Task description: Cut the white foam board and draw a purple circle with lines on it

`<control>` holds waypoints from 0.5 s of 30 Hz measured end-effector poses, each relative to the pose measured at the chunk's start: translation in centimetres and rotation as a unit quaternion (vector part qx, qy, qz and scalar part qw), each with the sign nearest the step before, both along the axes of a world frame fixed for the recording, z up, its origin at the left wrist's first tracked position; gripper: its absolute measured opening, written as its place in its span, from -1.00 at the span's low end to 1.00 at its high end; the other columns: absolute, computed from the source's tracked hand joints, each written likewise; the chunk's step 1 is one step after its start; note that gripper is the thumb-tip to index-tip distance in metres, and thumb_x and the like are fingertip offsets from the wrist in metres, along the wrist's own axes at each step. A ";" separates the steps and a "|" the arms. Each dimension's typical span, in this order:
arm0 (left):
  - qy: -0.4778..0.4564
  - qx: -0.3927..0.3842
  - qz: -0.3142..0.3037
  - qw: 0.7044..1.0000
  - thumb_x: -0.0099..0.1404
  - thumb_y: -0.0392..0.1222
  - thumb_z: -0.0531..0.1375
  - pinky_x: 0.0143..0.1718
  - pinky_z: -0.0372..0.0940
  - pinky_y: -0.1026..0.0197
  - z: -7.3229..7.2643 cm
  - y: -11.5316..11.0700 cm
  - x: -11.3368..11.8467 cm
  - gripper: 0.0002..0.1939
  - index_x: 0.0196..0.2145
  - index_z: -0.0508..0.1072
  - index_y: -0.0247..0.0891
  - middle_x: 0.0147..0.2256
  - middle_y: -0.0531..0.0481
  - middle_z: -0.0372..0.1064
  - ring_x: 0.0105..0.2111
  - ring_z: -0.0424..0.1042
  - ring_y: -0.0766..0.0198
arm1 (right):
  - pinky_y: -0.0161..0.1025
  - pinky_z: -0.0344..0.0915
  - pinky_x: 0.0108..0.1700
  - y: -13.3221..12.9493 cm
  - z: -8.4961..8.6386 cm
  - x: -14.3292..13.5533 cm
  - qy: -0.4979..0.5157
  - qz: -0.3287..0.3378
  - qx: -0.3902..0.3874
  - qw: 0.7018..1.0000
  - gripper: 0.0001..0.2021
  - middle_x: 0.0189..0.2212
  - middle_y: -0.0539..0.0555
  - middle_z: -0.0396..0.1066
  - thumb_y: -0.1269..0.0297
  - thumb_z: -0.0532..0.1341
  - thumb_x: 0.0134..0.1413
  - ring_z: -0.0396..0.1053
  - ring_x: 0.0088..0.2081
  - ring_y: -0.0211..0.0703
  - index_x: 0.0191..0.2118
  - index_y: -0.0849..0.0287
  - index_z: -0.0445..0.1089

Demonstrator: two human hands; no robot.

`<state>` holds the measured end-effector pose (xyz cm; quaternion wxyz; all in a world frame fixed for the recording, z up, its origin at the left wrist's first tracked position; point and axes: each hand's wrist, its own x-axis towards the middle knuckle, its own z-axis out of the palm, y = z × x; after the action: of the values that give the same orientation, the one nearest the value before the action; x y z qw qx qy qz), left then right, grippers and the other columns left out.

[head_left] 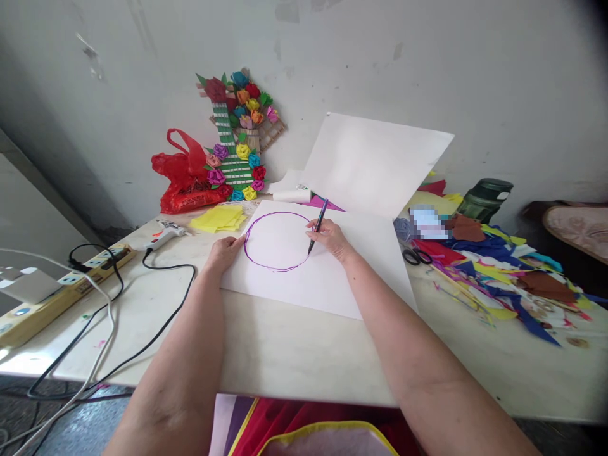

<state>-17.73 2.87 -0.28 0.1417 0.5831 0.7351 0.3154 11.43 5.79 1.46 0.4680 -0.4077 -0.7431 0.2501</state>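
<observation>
A large white sheet (370,272) lies on the table with a purple circle (280,213) drawn on its left part in overlapping lines. My right hand (330,237) is closed round a dark marker (320,218), whose tip is at the circle's right edge. At the sheet's left edge rests my left hand (224,253), just outside the circle; its fingers look stretched out toward the line, with nothing seen in them.
Another white board (375,158) leans on the wall behind. Colored scraps (503,272), scissors (417,256) and a green jar (484,199) are right. Left are yellow paper (219,218), a glue gun (164,234), a power strip (71,288), a red bag (183,177) and paper flowers (237,152).
</observation>
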 end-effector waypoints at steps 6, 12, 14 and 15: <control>0.002 0.000 0.003 1.000 0.06 0.23 -0.03 -0.46 0.10 0.31 0.0 0.0 0.0 -0.47 -0.46 0.43 -0.32 -0.54 0.01 0.31 -0.45 0.28 0.25 | -0.19 0.09 -0.01 0.1 0.0 0.0 -0.020 -0.003 0.013 1.000 -0.85 -0.25 -0.01 0.42 0.25 0.22 -0.17 0.24 -0.16 -0.19 -0.62 0.16 0.35; 0.004 -0.002 0.001 1.000 0.06 0.24 -0.04 -0.46 0.10 0.32 0.0 -0.1 0.0 -0.46 -0.47 0.42 -0.32 -0.54 0.03 0.31 -0.46 0.26 0.27 | -0.14 0.09 0.00 0.2 -0.2 0.0 -0.019 0.004 0.015 1.000 -0.84 -0.26 -0.01 0.42 0.22 0.22 -0.17 0.24 -0.14 -0.14 -0.63 0.14 0.35; 0.002 -0.004 0.000 1.000 0.06 0.24 -0.04 -0.46 0.10 0.32 0.0 -0.1 0.0 -0.46 -0.47 0.41 -0.32 -0.54 0.03 0.31 -0.46 0.26 0.27 | -0.12 0.09 0.00 0.3 -0.3 0.0 -0.019 0.007 0.016 1.000 -0.83 -0.27 -0.01 0.42 0.21 0.21 -0.17 0.24 -0.14 -0.13 -0.63 0.14 0.35; 0.003 -0.004 0.000 1.000 0.06 0.24 -0.05 -0.46 0.10 0.32 0.0 -0.1 0.0 -0.47 -0.47 0.41 -0.32 -0.54 0.03 0.31 -0.45 0.26 0.27 | -0.11 0.09 0.00 0.3 -0.3 0.0 -0.019 0.008 0.016 1.000 -0.83 -0.27 -0.01 0.42 0.20 0.21 -0.17 0.24 -0.14 -0.12 -0.64 0.13 0.34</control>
<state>-17.71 2.80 -0.27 0.1416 0.5833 0.7369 0.3111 11.39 6.11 1.13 0.4580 -0.3992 -0.7589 0.2343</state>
